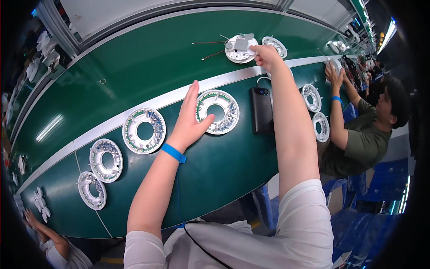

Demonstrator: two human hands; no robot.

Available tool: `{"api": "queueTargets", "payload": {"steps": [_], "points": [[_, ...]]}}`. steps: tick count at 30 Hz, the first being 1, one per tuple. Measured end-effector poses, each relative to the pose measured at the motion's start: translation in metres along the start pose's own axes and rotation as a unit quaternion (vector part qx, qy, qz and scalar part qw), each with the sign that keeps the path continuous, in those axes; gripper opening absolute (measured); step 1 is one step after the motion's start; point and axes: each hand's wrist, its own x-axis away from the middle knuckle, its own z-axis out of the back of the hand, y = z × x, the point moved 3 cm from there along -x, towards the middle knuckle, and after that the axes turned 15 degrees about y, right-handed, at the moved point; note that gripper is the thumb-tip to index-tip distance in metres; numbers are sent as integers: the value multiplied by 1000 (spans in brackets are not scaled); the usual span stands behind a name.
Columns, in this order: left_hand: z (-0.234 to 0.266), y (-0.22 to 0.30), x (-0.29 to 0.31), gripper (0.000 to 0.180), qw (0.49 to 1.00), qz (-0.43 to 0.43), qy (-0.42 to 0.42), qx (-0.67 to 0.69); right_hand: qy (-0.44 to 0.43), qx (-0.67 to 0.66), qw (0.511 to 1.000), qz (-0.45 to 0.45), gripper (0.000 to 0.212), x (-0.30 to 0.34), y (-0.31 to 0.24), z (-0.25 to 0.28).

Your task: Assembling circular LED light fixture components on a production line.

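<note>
My left hand (190,125) is open, fingers stretched out and thumb apart, at the left side of a white ring-shaped housing (229,122) lined with a circuit board; its thumb reaches over the ring. My right hand (267,57) is stretched far forward, its fingers closed at the right edge of a round white housing (234,55). That housing carries a grey metal box (243,44), and thin red wires with small ends trail from it to the left. It lies on the green surface beyond the metal rail. The exact finger contact is partly hidden.
Similar rings (144,131) lie to the left and right. A black power bank (261,110) with a white cable stands by my right forearm. The metal rail (170,98) divides the green surfaces. A co-worker (367,125) handles a white part at right; another's hands (38,224) show lower left.
</note>
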Motion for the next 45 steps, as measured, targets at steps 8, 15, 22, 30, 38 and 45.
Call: {"api": "queueTargets", "payload": {"steps": [8, 15, 22, 30, 38, 45], "points": [[5, 13, 31, 87, 972, -84, -82, -202, -15, -94, 995, 12, 19, 96, 10, 10], [40, 44, 114, 88, 957, -52, -40, -284, -86, -272, 958, 6, 12, 232, 34, 38], [107, 78, 208, 88, 941, -32, -39, -334, -112, -141, 975, 130, 19, 328, 88, 71], [166, 91, 258, 95, 941, -19, -68, -331, -67, 30, 888, 455, 23, 393, 137, 87], [152, 90, 245, 115, 915, -54, -118, -382, 6, 157, 730, 665, 27, 421, 140, 71], [149, 93, 219, 110, 908, -149, -141, -364, 34, 204, 729, 652, 28, 415, 152, 68]]}}
